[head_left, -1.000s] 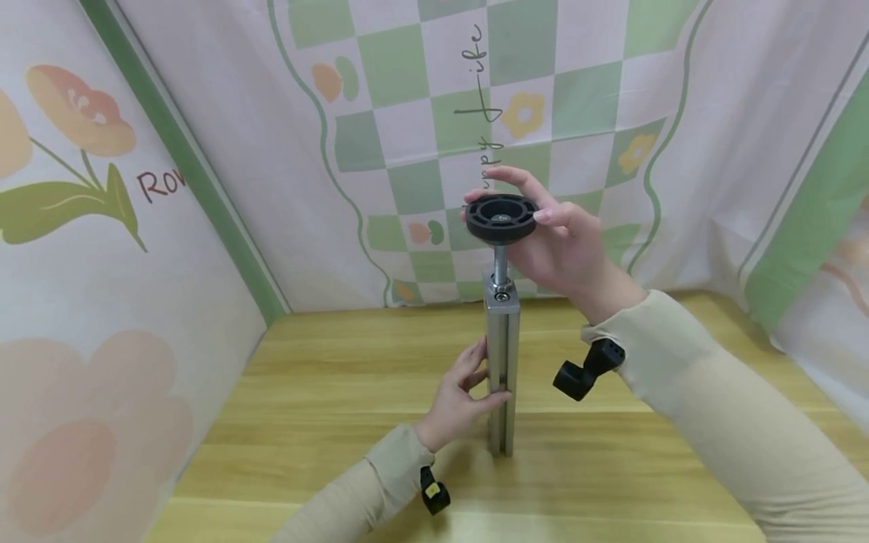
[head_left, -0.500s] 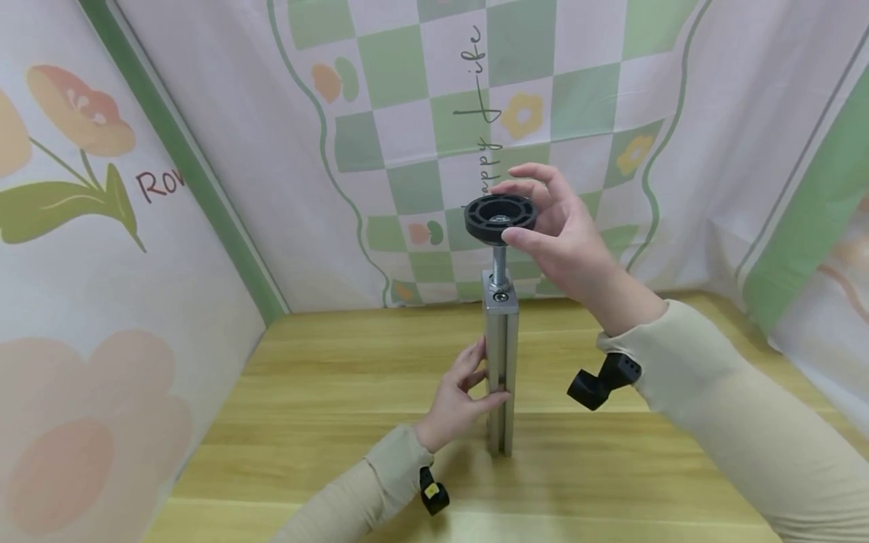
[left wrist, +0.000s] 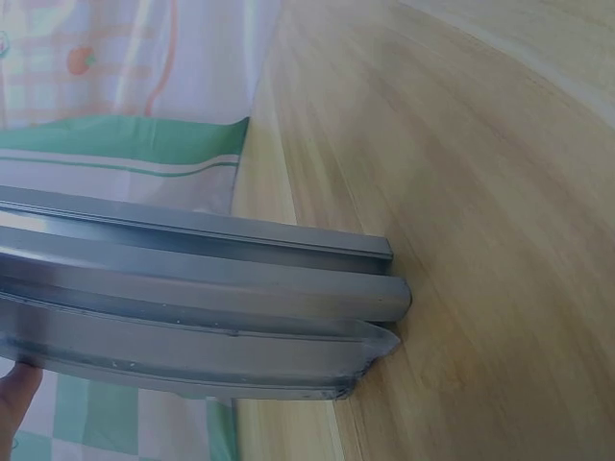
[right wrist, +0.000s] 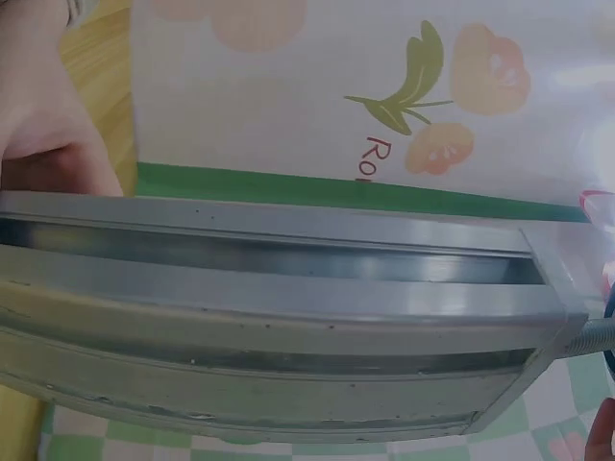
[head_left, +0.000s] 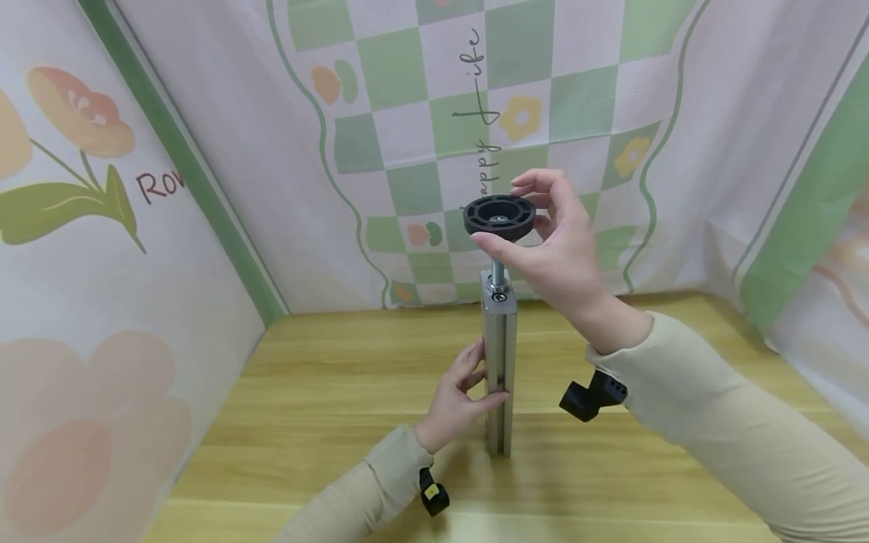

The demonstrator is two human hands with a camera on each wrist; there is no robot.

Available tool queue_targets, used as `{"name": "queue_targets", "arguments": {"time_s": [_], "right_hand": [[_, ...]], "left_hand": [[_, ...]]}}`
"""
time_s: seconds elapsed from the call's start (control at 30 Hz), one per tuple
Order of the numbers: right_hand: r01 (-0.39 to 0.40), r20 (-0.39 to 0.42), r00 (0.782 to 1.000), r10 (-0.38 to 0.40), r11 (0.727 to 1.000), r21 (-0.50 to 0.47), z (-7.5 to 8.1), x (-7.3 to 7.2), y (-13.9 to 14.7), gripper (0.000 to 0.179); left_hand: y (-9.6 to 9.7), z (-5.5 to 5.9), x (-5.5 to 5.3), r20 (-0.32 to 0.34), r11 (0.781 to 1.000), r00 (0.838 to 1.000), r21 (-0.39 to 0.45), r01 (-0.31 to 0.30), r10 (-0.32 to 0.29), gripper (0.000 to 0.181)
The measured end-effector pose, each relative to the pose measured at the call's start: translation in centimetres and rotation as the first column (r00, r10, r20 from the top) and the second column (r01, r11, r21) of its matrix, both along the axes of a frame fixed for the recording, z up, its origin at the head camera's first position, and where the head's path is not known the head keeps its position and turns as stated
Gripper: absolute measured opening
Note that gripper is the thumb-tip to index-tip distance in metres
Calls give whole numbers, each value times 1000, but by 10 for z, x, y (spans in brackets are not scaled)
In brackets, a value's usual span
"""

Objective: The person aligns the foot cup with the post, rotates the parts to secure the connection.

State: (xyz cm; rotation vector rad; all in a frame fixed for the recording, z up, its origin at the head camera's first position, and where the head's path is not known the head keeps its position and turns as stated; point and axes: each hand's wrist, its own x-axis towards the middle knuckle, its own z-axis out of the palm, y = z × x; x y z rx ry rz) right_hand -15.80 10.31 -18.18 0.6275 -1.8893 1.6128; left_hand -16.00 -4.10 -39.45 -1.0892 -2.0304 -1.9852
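Note:
An aluminium extrusion (head_left: 496, 354) stands upright on the table, with an end plate (head_left: 504, 307) on top. Out of the plate rises a threaded rod (head_left: 498, 274), topped by the black round base of a levelling foot (head_left: 499, 231). My left hand (head_left: 453, 401) grips the extrusion low down, thumb across the near face, some fingers hidden behind. Around the black base my right hand (head_left: 569, 253) is curled, thumb at the near rim and fingers at the far right side. In the right wrist view the rod (right wrist: 591, 336) enters the plate; the base is mostly cut off.
The wooden table (head_left: 326, 362) runs back to a hanging printed cloth (head_left: 394, 136). Another printed cloth (head_left: 224, 249) closes the left side. Black camera mounts (head_left: 585, 400) sit at both wrists.
My right thumb has swept from the base's right edge round to its near side, while the fingers drew back to the right. The left hand and extrusion hold still.

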Motion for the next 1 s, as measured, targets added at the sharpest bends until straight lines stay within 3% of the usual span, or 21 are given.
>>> {"name": "queue_targets", "arguments": {"time_s": [0.3,0.43,0.67,0.83,1.0], "right_hand": [[33,-49,998,-30,997,67,-2,3,2,55],[42,-115,993,-29,993,113,-6,4,7,57],[26,-336,942,2,996,80,-5,2,22,45],[147,-335,937,-96,980,131,-8,1,33,36],[250,-299,936,-187,950,186,-24,-3,45,29]], "left_hand": [[-1,0,2,-14,1000,1000,-23,-9,8,84],[-2,3,2,-46,999,999,-28,-29,28,80],[-6,8,-9,-184,1000,983,8,-17,18,79],[-19,15,-15,-244,993,968,-83,-86,63,70],[-36,20,-18,-239,961,963,-215,-176,124,61]]}}
